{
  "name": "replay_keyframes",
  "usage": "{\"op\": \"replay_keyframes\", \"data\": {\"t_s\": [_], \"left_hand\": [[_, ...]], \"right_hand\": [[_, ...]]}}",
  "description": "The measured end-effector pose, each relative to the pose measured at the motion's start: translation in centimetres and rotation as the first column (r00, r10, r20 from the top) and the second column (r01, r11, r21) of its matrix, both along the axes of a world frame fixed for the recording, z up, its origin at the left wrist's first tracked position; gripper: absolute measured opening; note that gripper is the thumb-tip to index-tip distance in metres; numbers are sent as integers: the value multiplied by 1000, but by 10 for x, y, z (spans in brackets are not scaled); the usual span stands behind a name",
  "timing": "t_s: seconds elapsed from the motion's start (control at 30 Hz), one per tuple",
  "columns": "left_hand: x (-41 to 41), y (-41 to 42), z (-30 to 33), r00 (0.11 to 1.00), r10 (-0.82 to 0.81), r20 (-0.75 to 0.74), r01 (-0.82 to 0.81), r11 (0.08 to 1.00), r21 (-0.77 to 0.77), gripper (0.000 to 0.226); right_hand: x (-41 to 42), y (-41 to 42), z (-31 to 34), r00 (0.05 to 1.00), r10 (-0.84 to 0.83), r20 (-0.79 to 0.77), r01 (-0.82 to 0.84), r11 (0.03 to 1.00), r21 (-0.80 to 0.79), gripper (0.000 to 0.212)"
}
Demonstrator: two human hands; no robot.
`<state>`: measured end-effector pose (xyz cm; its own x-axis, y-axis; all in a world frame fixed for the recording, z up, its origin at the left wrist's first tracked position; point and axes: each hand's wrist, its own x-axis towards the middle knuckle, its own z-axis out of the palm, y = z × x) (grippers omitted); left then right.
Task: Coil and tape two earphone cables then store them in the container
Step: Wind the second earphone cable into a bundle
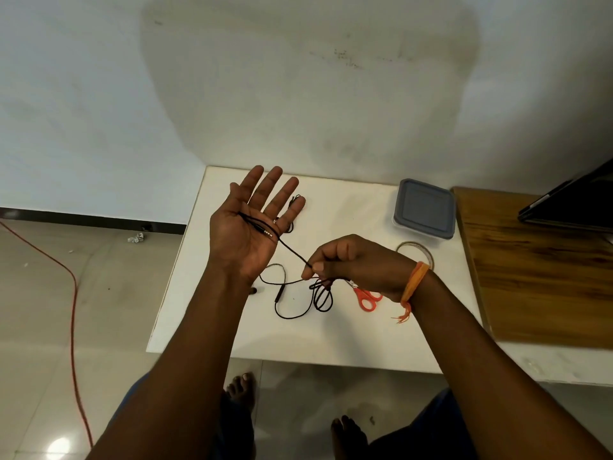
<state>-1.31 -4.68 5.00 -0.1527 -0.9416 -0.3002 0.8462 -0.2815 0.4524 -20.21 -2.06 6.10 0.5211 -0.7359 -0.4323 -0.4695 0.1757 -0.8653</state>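
My left hand [252,224] is raised palm up over the white table [331,343], fingers straight. A black earphone cable [293,252] lies across its palm with the jack plug near the little-finger side. My right hand [351,263] pinches that cable between thumb and forefinger lower right. The rest of the cable trails in loose loops on the table below both hands. A second black earphone [295,200] shows partly behind my left fingers. The grey-lidded container [424,209] stands shut at the back right.
Orange-handled scissors [366,298] lie under my right wrist. A roll of clear tape [416,250] sits beside the container. A wooden board [537,267] and a dark laptop [574,200] are on the right. An orange cord [71,293] runs across the floor.
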Motion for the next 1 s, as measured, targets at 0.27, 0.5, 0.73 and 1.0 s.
{"op": "replay_keyframes", "data": {"t_s": [0.27,0.5,0.73,1.0], "left_hand": [[-5,1,-1,976,-87,198,89,996,-1,41],[-29,8,-13,471,-137,872,293,956,-8,66],[-32,17,-28,-80,-247,966,591,769,245,36],[-40,26,-12,-108,-546,831,743,511,433,81]], "right_hand": [[4,3,1,992,103,-68,-104,994,-22,16],[-16,-5,9,998,17,-68,-20,999,-48,17],[-22,-8,5,945,-165,-282,47,923,-382,15],[-25,-12,1,905,-316,-285,101,810,-577,29]]}}
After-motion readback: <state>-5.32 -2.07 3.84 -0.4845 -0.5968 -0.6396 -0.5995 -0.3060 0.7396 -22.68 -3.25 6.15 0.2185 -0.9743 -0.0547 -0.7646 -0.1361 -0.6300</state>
